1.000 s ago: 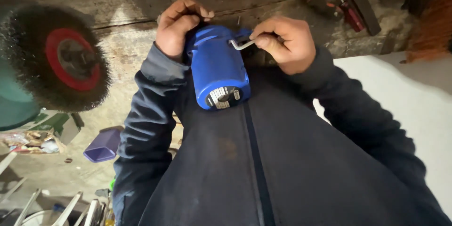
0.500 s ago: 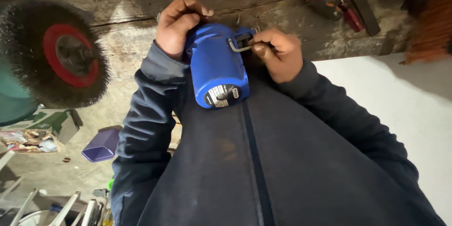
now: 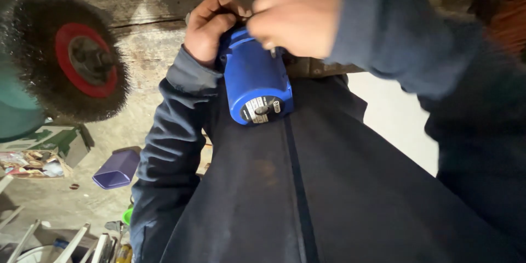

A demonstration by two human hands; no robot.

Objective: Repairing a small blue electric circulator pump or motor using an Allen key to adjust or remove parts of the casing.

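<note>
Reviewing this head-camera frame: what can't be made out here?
- Front end of the blue power tool: hidden behind both hands.
- What the right hand pinches: covered by its fingers and motion-blurred.
- Left hand fingertips: tucked behind the tool.
- Wire brush wheel: its mount is cut off by the left edge.

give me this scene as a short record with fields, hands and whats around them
left hand: left hand wraps the far end of the blue cylindrical power tool body
right hand: right hand closed at the same end of the tool, motion-blurred; what it pinches cannot be told
tool position: held against the dark blue jacket, round labelled end facing the camera
left side: round wire brush wheel with a red hub
lower left: purple plastic container on the concrete floor
</note>
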